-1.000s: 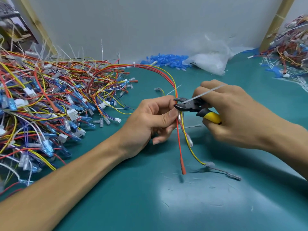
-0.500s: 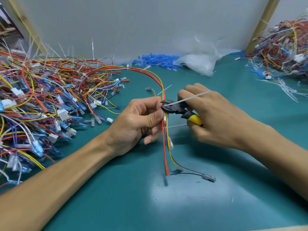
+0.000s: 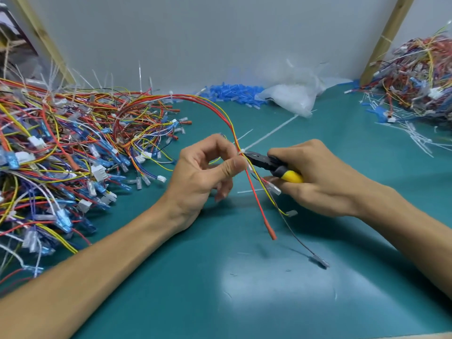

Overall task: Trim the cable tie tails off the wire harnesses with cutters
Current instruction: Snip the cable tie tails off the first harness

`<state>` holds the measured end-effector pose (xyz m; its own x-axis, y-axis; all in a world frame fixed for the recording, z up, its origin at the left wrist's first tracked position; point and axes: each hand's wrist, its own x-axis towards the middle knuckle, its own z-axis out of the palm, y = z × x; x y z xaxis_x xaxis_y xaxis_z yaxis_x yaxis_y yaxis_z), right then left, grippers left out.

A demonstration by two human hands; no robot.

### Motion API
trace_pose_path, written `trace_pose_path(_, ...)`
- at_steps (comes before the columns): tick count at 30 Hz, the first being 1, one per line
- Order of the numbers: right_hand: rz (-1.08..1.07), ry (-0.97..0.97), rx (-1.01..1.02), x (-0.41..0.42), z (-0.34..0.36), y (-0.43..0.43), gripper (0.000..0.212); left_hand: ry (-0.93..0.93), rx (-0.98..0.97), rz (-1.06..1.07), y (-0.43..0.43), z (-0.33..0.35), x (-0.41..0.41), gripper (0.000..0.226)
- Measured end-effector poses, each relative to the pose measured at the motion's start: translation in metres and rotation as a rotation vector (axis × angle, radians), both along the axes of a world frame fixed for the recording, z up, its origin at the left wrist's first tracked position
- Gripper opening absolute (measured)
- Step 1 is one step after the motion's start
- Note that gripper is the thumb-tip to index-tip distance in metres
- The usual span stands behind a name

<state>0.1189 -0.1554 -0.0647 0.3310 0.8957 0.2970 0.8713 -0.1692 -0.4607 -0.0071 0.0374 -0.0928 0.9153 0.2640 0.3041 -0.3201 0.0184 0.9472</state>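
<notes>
Snipping the tie tail at the head, harness pinched in the left hand.

Left hand (image 3: 208,177) is clamping thumb and forefinger on the wire harness (image 3: 234,133) just beside the cable tie head (image 3: 242,151), holding it lifted off the green mat (image 3: 244,302). Right hand (image 3: 318,177) is wrapping shut around the yellow-handled cutters (image 3: 266,162), nose touching the tie head; can't tell whether the blades are already through. The tail (image 3: 271,130) is running up and right from the head. To do it well, I'd say: keep the flat of the blades flush against the head so no sharp stub stays, keep the red and yellow wires outside the blades, and hold the pinch close so the bundle isn't twisting. Untrimmed pile (image 3: 61,155) is sitting left, the other pile (image 3: 420,77) far right.
</notes>
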Motion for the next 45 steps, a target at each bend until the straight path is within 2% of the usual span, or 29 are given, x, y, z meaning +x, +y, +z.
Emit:
trace_pose_path(4,-0.003,-0.016,-0.034,-0.001,0.004,-0.001,0.027,0.009,-0.015,0.002,0.003,0.002,0.001,0.041)
trace_pose_path(5,-0.012,-0.029,-0.050,-0.001,0.005,-0.001,0.026,0.010,-0.025,0.003,0.003,0.003,0.001,0.042)
trace_pose_path(8,-0.039,-0.040,-0.079,-0.001,0.005,-0.002,0.028,-0.005,-0.082,0.041,0.000,0.003,0.001,0.029)
trace_pose_path(12,-0.051,-0.053,-0.080,-0.003,0.003,-0.003,0.027,-0.045,-0.084,0.109,-0.003,0.002,0.002,0.026)
trace_pose_path(18,-0.121,-0.086,-0.030,0.001,0.007,-0.007,0.029,-0.098,-0.003,0.204,-0.002,0.001,0.002,0.019)
trace_pose_path(22,-0.133,-0.100,-0.026,0.006,0.010,-0.010,0.035,-0.118,0.132,0.275,-0.003,0.001,0.002,0.020)
trace_pose_path(31,-0.109,-0.202,-0.094,0.000,0.014,-0.011,0.025,-0.232,0.388,0.338,-0.003,0.006,-0.001,0.024)
trace_pose_path(45,-0.084,-0.191,-0.110,-0.004,0.017,-0.013,0.024,-0.233,0.417,0.393,-0.006,0.003,-0.002,0.021)
